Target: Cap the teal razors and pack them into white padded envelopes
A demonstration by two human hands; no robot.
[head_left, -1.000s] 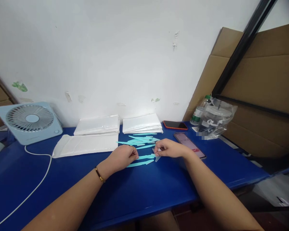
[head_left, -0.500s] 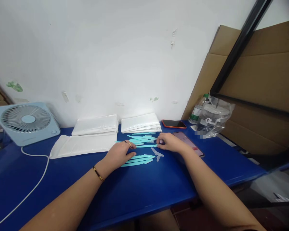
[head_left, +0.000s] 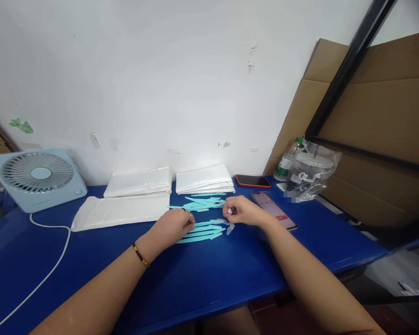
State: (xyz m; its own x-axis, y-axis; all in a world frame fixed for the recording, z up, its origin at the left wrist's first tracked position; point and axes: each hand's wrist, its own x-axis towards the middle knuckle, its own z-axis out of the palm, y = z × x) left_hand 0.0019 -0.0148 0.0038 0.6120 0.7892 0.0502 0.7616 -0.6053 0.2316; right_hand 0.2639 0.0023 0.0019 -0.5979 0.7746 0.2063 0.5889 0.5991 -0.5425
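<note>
Several slim teal eyebrow razors (head_left: 206, 203) lie in a loose pile on the blue table. Nearer to me, others (head_left: 199, 236) lie side by side in a row. My left hand (head_left: 172, 226) is closed at the left end of this front row, pinching the end of a teal razor; its fingertips are partly hidden. My right hand (head_left: 239, 210) is closed, with a small whitish translucent cap (head_left: 230, 211) between its fingers. A few similar translucent caps (head_left: 231, 228) lie just below it, at the right end of the row.
White flat packets are stacked at the wall, left (head_left: 138, 180) and right (head_left: 204, 179), with one long white packet (head_left: 122, 211) in front. A blue fan (head_left: 40, 174) stands left. Two phones (head_left: 253, 180), a bottle (head_left: 286, 163) and a bagged cup (head_left: 312, 170) are on the right.
The razor stretched between my hands has moved down to the front row. My right hand has let go of its end and now holds a small translucent cap. My left fingers have closed.
</note>
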